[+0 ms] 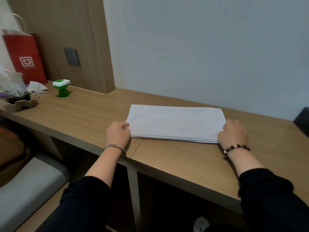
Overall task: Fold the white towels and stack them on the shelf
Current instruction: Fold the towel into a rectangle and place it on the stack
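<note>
Red paper bag [25, 56] with white handles stands at the far left end of the wooden counter [83, 114], against the panelled wall. In front of it sits a clutter of clear plastic wrapping [10, 81] on a shallow tray, with a pale crumpled cloth [37, 88] just beside it. A little further along stands a small green toy [62, 89] with a white top, and a dark wall socket [71, 56] is set into the panel above it.

Towards the middle, the person's left hand [117, 133], a silver bangle [115, 149] on its wrist, has its fingers curled in and pinches the near left corner of the white towel [175, 123]. The towel lies flat on the counter as a long folded rectangle, its stacked layers showing along the near edge and its far edge close to the pale wall.

At the towel's other end, the right hand [233, 133], with a beaded bracelet [236, 148] on its wrist, grips the near right corner with fingers curled down over the edge; it is slightly blurred. Both forearms come out of black sleeves. At the far right, a dark object [302, 120] sits on the counter, cut off by the edge of view.
</note>
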A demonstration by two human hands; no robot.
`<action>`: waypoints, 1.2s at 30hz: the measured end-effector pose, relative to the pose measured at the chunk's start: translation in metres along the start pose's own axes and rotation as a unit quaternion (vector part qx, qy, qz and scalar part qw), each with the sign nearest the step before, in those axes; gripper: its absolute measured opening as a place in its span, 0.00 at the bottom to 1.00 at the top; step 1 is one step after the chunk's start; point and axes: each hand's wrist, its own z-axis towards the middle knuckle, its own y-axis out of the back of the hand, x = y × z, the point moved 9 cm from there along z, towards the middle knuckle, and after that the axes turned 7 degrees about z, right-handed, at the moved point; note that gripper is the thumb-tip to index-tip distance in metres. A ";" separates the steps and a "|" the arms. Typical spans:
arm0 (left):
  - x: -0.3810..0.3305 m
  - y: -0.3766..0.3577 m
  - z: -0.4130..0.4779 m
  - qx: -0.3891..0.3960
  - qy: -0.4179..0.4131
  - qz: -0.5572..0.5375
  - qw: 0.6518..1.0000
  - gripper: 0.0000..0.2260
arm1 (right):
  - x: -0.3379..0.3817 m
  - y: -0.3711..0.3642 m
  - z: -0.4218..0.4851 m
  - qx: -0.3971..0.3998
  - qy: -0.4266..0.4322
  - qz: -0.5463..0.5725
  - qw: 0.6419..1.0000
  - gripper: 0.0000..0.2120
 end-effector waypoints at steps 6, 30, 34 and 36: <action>-0.056 -0.002 -0.023 -0.032 -0.288 0.117 0.950 0.06 | 0.061 -0.006 -0.021 0.007 0.197 0.007 0.980 0.07; -0.097 -0.025 -0.046 0.053 -0.403 0.125 0.905 0.06 | 0.071 -0.010 -0.036 0.121 0.306 -0.019 0.944 0.09; -0.099 -0.030 -0.044 0.050 -0.398 0.128 0.907 0.07 | 0.067 -0.013 -0.033 0.147 0.286 -0.015 0.947 0.07; -0.098 -0.028 -0.042 0.045 -0.388 0.118 0.913 0.08 | 0.065 -0.014 -0.029 0.157 0.276 -0.011 0.948 0.05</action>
